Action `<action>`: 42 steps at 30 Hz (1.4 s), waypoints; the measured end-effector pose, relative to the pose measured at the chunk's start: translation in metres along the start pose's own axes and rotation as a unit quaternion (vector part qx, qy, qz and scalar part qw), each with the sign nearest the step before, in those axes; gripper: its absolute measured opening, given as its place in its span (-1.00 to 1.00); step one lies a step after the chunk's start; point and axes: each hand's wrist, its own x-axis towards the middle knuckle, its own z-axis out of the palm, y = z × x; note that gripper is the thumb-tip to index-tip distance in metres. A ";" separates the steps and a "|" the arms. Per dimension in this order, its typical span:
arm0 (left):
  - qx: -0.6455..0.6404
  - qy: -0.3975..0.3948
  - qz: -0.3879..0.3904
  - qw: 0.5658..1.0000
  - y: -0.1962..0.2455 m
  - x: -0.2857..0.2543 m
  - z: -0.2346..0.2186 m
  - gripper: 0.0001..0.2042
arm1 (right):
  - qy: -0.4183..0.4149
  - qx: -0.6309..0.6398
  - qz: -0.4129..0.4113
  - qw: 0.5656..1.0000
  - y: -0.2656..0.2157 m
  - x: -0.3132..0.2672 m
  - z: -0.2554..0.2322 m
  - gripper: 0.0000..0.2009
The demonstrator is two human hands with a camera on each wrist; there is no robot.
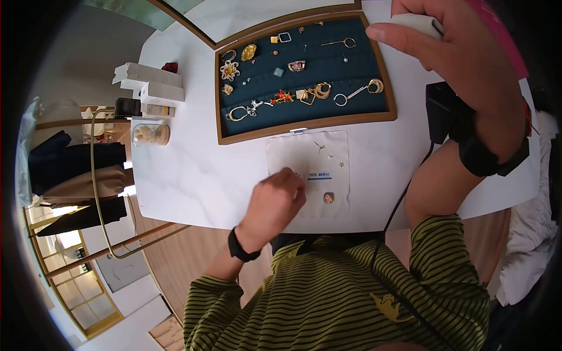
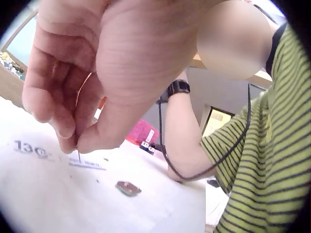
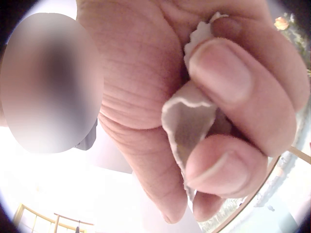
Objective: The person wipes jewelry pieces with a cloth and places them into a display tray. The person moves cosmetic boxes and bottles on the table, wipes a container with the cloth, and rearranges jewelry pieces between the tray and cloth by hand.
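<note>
My left hand (image 1: 273, 205) is above the lower left part of a white cloth (image 1: 336, 190) on the table. In the left wrist view the left hand (image 2: 107, 73) pinches a thin wire-like piece (image 2: 79, 156) between thumb and fingertips, its tip over the printed cloth. A squarish brown stone piece (image 1: 329, 198) and small pieces, among them a star (image 1: 342, 164), lie on the cloth. My right hand (image 1: 451, 47) is raised by the jewelry box's right edge. The right wrist view shows the fingers curled round a crumpled grey cloth (image 3: 187, 121).
An open wooden jewelry box (image 1: 304, 126) with a dark green lining holds several earrings, rings and brooches beyond the white cloth. White boxes (image 1: 161, 93) and a clear domed container (image 1: 153, 134) stand at the left. A black cable (image 1: 404, 193) hangs along the right side.
</note>
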 end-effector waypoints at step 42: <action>0.020 -0.061 0.089 0.994 -0.005 0.056 -0.014 -0.87 | 0.023 0.072 0.011 0.997 0.030 -0.062 0.063 -0.68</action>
